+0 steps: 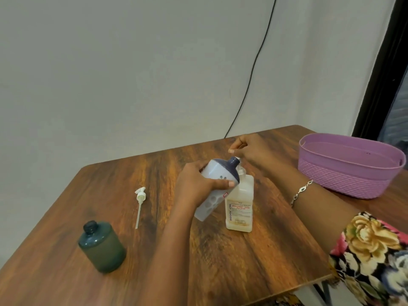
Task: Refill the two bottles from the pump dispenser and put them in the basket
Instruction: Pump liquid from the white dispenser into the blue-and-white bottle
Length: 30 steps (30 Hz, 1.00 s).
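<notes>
The left grip (pixel 199 184) is wrapped round the middle of the tilted white bottle (pixel 217 171), judged light, stiff and smooth, its neck held against the pump dispenser (pixel 239 208) on the worktop (pixel 154 168), whose pump head is pinched by the right grip (pixel 245 149).

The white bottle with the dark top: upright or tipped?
Tipped. The left hand holds the white bottle slanted, its neck up by the top of the pump dispenser.

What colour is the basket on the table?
The basket is purple, clearest in the head view.
</notes>
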{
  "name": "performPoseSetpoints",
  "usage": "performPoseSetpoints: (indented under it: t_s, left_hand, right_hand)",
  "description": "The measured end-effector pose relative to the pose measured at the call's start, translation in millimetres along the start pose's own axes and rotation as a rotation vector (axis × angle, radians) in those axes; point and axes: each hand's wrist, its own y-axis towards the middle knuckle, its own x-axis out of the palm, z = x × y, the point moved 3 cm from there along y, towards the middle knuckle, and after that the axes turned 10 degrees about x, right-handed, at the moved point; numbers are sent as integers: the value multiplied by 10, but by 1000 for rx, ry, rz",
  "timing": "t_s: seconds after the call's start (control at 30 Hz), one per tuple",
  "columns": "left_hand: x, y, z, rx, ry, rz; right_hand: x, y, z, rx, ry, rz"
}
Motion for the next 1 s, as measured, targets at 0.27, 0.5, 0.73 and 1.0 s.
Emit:
performPoseSetpoints:
  t_s: [0.27,0.5,0.73,1.0]
  left_hand:
    - [94,-36,-82,-27,3,-14]
    - [17,-18,-4,1,-31,-2]
    - [76,-42,-111,-41,-27,-32]
    - [14,-42,-13,-22,-68,-4]
  right_hand:
    - [97,-3,194,-39,-6,101]
    - [-51,-13,-1,-33,-27,-30]
    - [68,17,198,-52,27,19]
    - [17,-30,82,-39,128,46]
